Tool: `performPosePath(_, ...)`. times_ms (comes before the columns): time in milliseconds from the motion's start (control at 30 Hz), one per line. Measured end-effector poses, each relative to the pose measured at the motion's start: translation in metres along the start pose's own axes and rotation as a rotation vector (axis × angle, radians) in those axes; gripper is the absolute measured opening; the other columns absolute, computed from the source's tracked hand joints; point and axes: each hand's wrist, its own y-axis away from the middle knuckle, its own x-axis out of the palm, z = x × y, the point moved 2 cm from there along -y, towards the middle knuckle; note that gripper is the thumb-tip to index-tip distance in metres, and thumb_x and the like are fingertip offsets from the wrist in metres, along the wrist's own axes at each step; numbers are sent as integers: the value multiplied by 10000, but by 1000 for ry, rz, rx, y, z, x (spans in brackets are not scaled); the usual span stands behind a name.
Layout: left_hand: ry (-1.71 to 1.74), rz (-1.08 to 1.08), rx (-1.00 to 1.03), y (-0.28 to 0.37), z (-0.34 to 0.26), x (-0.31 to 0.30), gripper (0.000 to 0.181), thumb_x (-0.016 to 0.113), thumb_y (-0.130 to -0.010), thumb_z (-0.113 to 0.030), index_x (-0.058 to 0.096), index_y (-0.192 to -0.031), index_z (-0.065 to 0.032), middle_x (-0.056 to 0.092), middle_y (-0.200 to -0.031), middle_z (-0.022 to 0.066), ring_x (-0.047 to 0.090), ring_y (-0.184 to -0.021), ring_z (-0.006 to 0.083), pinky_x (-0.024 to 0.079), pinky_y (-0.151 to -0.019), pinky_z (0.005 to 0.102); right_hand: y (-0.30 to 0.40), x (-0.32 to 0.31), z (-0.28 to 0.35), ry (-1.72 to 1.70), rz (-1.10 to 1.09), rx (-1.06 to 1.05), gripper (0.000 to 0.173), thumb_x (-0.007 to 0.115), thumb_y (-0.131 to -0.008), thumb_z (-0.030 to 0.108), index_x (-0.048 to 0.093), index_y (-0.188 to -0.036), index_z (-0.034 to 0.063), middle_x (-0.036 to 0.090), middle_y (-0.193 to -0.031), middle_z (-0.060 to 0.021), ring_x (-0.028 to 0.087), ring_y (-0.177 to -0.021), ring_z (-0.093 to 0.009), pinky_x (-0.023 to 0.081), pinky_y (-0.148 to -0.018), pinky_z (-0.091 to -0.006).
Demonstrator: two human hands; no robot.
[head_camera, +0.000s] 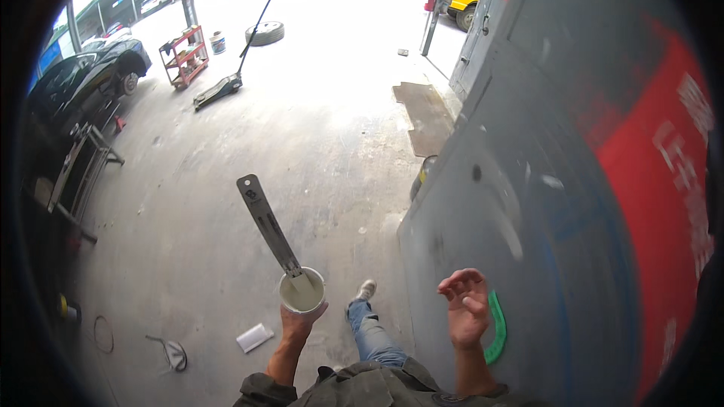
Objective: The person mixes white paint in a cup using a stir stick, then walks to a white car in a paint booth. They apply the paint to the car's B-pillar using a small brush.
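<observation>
Low in the middle of the head view, my left hand [301, 322] grips a cup [303, 290] from below and the side. Pale, creamy liquid fills part of the cup. A flat metal stirring stick [270, 225] with a hole at its top end stands tilted in that liquid, leaning up and left. My right hand [466, 308] is raised on the right, fingers curled loosely and apart, holding nothing. Just beside it, a curved green thing [498, 330] lies against the grey painted wall or panel [543, 271]; what it is exactly I cannot tell.
On the floor lie a white packet [254, 338] and a respirator-like item [174, 355]. Further off are a floor jack [219, 92], a red tool cart [186, 62], a bucket [218, 43] and a tyre [266, 34]. A metal stand [85, 169] and a dark car [85, 76] are at left.
</observation>
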Motion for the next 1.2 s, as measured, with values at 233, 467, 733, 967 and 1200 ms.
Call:
performPosePath(233,57,9,-19,-251,19,106,594,905,-692,-128,621,-1207,-38,707,-1090,57,667,-984,172,541,-864,343,-247,-28,-161,197,13,244,469,493,-847,136,510,-1295,0,635,-1122,-130,631,-1031,-240,476,-954,-381)
performPosePath(467,173,65,-52,-516,-45,207,607,859,-695,32,586,-1231,-51,632,-1094,13,617,-980,154,559,-826,311,-587,-21,-282,336,52,233,356,527,-918,98,583,-1248,-25,651,-1108,-124,625,-1036,-196,489,-961,-327)
performPosePath(733,40,158,-58,-866,-68,361,587,869,-683,18,610,-1205,-48,644,-1046,5,628,-935,153,548,-814,324,-847,-260,-476,1132,-187,352,248,592,-935,231,717,-989,23,709,-781,-73,668,-738,-176,515,-697,-324)
performPosePath(967,46,330,18,-1148,-171,536,545,857,-695,-7,613,-1180,-58,649,-1040,6,633,-956,144,538,-837,318,-842,-480,-486,585,-1045,754,174,613,-850,121,657,-715,20,617,-614,-94,590,-488,-189,451,-426,-350)
performPosePath(1200,117,348,-4,-1398,-165,742,542,863,-710,-28,618,-1194,-40,676,-1050,22,652,-949,154,547,-845,322,-971,-588,-515,760,-1603,1306,301,527,-932,221,604,-749,-4,554,-560,-114,524,-414,-240,404,-395,-422)
